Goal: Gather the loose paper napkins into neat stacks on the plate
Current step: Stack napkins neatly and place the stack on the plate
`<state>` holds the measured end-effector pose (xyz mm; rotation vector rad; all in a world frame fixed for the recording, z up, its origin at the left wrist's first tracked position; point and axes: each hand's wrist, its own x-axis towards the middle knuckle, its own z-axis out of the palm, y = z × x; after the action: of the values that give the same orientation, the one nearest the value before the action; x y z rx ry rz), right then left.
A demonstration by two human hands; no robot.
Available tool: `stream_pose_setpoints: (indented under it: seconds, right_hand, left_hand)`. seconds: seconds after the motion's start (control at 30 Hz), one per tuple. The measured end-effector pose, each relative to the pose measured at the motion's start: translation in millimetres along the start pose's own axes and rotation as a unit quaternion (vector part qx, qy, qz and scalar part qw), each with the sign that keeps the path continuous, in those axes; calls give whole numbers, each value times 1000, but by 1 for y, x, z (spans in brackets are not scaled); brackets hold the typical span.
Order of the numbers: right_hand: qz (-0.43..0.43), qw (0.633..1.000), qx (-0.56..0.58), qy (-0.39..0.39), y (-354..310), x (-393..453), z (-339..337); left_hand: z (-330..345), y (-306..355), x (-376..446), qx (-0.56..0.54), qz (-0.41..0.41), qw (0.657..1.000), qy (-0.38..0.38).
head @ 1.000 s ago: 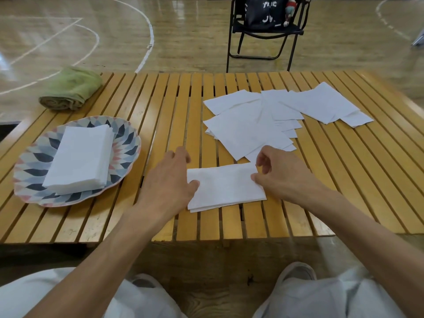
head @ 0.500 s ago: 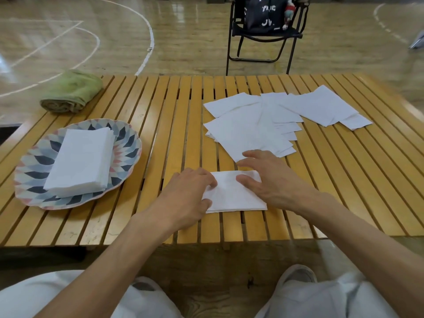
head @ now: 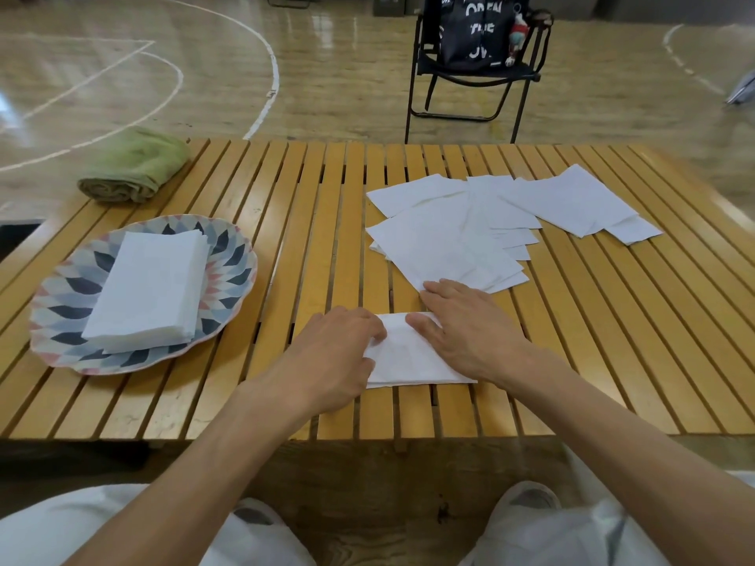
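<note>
A folded white napkin lies near the table's front edge. My left hand rests on its left side, fingers bent over the edge. My right hand lies flat on its right side with straight fingers. Several loose white napkins are spread over the right half of the table behind my hands. On the left stands a patterned plate bearing a neat stack of folded napkins.
A rolled green towel sits at the table's back left corner. Behind the slatted wooden table, a black folding chair with a dark bag stands on the gym floor. My knees show below the table edge.
The napkin has been folded narrower: my left hand came in over its left side and my right hand flattened onto its right side. The camera view shifted slightly.
</note>
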<state>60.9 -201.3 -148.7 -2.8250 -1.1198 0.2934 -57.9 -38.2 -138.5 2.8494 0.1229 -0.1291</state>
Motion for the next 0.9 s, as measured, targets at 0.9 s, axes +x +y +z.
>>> stream_pose_setpoints:
  seconds: [0.9]
  right_hand:
    - [-92,894,344,270,0,-26,-50]
  left_hand:
    - [-8,-7,8,-89,-64,955,276]
